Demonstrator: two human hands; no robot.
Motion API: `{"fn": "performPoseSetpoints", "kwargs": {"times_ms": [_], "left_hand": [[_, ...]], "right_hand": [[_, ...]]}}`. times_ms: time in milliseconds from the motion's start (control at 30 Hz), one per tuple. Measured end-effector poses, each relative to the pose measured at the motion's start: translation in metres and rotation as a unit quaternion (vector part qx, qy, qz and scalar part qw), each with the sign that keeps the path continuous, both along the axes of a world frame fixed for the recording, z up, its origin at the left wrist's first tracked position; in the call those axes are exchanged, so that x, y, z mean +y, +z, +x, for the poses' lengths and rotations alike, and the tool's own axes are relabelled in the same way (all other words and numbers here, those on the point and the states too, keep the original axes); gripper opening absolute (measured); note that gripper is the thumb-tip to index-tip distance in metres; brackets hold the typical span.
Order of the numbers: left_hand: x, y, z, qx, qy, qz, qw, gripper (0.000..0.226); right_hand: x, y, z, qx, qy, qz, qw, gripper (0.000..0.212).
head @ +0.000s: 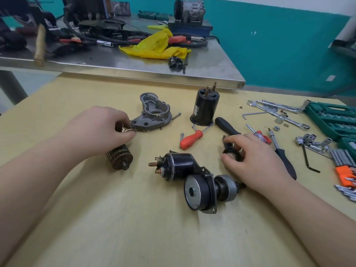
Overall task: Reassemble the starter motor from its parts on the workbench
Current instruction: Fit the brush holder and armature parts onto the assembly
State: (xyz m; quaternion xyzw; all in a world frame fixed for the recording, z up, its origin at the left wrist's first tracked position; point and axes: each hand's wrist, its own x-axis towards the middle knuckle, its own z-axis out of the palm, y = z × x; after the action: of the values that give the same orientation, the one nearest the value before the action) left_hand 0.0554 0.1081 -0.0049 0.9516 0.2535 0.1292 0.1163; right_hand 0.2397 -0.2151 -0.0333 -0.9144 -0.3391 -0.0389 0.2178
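Left hand: the left hand [102,128] has its fingers curled and pinched together on a small wire ring [129,129], right at the near edge of the grey metal cover [154,116].
Right hand: the right hand [256,153] is curled over a small black part [230,149]; thumb and forefinger close around it on the wooden table [96,218].
Main body: the black motor body [192,178] lies on its side between the two hands, near the middle of the table, its copper studs facing left.
Rotor: the copper-wound rotor [120,158] lies just below the left hand, partly hidden by the wrist.
Black can: the black can [204,108] stands upright behind the body, two pins sticking up from its top.
Tools: a red screwdriver [190,139] lies between the can and the body; spanners [277,110] and a green socket case [333,120] sit at the right.
Behind: a steel bench [134,64] carries a yellow bag [156,45].
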Motion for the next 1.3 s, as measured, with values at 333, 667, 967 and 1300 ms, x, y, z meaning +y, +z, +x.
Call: {"fn": "performPoseSetpoints", "kwargs": {"times_ms": [333, 667, 967, 1300], "left_hand": [[0.004, 0.000, 0.000, -0.015, 0.025, -0.064, 0.998, 0.015], [0.003, 0.004, -0.003, -0.201, -0.036, -0.098, 0.974, 0.002], [-0.090, 0.017, -0.007, -0.332, -0.175, -0.549, 0.746, 0.023], [-0.142, 0.010, -0.003, -0.342, -0.172, -0.559, 0.736, 0.028]], "right_hand": [[-0.004, -0.003, 0.002, -0.005, 0.002, -0.006, 1.000, 0.045], [-0.007, -0.002, -0.003, 0.058, 0.004, 0.172, 0.983, 0.038], [-0.007, 0.026, -0.046, 0.280, 0.100, 0.386, 0.873, 0.033], [0.003, 0.034, -0.076, 0.264, 0.187, 0.304, 0.896, 0.031]]}}
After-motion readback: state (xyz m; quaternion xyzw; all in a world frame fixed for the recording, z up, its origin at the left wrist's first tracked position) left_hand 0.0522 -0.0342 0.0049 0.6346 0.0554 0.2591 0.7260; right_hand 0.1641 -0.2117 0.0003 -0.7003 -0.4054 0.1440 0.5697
